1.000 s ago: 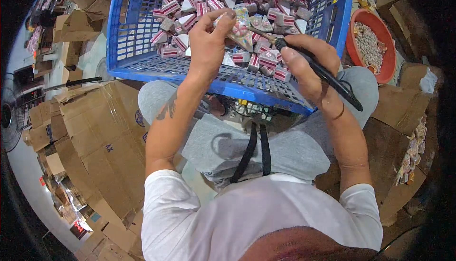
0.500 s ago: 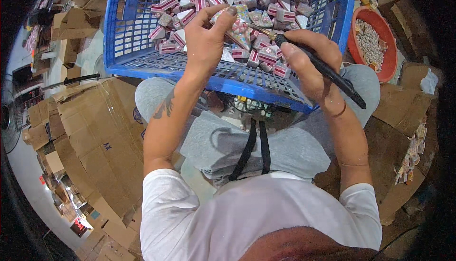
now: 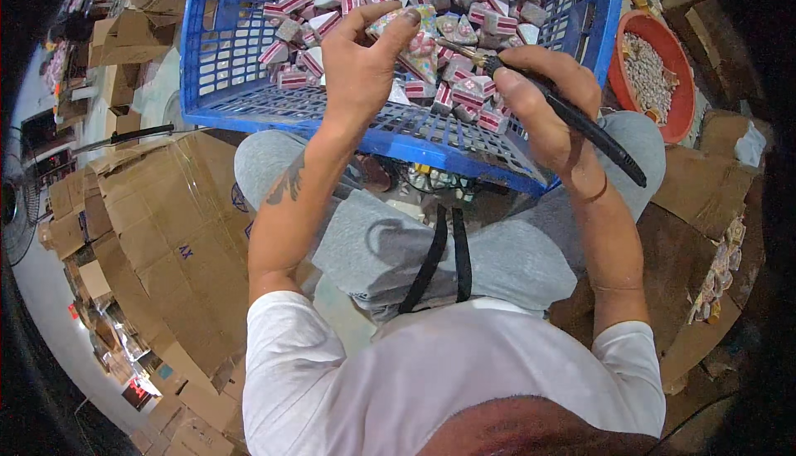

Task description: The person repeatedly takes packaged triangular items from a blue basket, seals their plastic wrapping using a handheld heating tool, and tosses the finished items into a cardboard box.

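Note:
My left hand is closed, its thumb and fingers pinching a wedge-shaped piece with a speckled, colourful top and pink decorations. The piece is held above the near part of a blue plastic crate. My right hand grips a black pen-shaped tool with a thin metal tip, much like a soldering iron. That tip points left and reaches the piece's right edge; whether it touches cannot be made out. Under both hands, many cake-slice-shaped pieces with pink and white striped sides lie jumbled in the crate.
The crate rests over my knees. At its right stands a red-orange basin of small pale pieces. Flattened cardboard covers the left side, with boxes behind and a fan at the far left. More cardboard lies right.
Both hands have shifted very slightly to the right, with the wedge piece and the tool still held. The crate's contents look the same.

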Motion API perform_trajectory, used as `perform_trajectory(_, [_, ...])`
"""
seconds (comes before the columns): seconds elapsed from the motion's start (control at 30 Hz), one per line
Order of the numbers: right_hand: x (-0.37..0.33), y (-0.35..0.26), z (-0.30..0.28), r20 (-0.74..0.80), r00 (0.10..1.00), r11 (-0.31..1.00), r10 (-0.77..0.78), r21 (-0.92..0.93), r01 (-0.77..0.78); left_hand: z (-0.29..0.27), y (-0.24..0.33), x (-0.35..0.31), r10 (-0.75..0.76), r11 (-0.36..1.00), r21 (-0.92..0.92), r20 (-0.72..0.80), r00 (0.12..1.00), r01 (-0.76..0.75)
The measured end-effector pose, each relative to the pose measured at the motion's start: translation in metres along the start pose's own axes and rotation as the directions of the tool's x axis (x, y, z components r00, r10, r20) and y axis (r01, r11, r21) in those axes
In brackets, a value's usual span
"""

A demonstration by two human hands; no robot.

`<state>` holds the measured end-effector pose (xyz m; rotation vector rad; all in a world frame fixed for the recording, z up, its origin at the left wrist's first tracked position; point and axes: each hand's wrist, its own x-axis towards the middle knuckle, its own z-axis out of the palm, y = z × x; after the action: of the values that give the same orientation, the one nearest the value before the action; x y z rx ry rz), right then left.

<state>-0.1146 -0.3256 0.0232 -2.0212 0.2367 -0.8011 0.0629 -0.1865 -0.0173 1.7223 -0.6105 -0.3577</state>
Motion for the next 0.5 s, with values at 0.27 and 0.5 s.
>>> perform_trajectory(0.27, [0.0007, 0.0012, 0.0001, -0.002, 0.999, 0.999, -0.035, 0.004, 0.035, 0.0, 0.0001, 0.0004, 0.083, 0.996, 0.017, -0.02, 0.996, -0.083])
perform_trajectory(0.5, [0.0009, -0.0033, -0.0011, 0.023, 0.999, 0.999, 0.042, 0.009, -0.042, 0.0015, -0.0019, 0.0002, 0.072, 0.997, 0.004, 0.003, 0.997, -0.072])
